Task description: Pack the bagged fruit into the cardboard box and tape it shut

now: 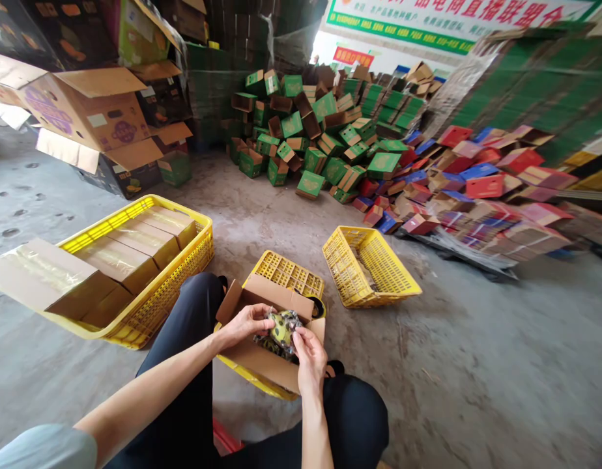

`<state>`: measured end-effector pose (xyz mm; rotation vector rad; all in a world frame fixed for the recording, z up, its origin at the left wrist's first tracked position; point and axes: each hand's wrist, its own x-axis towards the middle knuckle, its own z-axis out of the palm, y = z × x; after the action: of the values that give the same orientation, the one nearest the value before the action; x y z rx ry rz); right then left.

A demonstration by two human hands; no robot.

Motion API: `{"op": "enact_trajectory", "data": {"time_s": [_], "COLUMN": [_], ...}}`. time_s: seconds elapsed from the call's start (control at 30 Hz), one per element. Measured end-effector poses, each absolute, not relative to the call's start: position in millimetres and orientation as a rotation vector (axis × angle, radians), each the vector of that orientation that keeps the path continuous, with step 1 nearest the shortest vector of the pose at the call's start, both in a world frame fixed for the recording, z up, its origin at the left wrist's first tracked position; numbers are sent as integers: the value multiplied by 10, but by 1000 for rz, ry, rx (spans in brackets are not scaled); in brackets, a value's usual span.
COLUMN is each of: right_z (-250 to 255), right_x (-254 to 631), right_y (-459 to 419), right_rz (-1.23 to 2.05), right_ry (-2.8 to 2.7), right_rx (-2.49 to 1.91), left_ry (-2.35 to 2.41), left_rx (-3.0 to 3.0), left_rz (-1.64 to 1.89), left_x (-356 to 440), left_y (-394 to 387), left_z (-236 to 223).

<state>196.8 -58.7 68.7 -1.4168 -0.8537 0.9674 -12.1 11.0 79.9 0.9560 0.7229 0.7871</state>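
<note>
Between both hands is a clear plastic packet (284,327) with yellow-green, dark-spotted contents whose kind I cannot make out. My left hand (247,323) pinches its left side, and my right hand (311,355) grips its right edge. Just below them, an open cardboard box (264,361) has its flaps folded outward. More shiny, dark-patterned packets show inside it, partly hidden by my hands. The box rests on a yellow plastic crate (288,272) between my knees. A roll of tape (318,307) sits at the box's right far corner.
To the left, a yellow crate (208,238) holds several taped cardboard boxes (118,257). Another yellow crate (379,264) stands on the floor at right. Farther back lie heaps of green boxes (311,184) and red and blue boxes (484,187). Large cartons (96,114) are stacked at far left.
</note>
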Motion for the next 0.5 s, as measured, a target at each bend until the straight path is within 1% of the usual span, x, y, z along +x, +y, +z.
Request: {"op": "enact_trajectory", "data": {"time_s": [0.3,0.5], "right_z": [697,739], "right_x": [1987,1965], "right_y": [-579,-569], "right_rz": [954,1000], "right_ry": [-860,-926], "right_rx": [-1373,-1388], "left_ry": [764,748], "left_rx": [912,731], "left_rz": [861,888], "left_x": [-125,-144], "left_y": [124,153], "left_z": [772,740]}}
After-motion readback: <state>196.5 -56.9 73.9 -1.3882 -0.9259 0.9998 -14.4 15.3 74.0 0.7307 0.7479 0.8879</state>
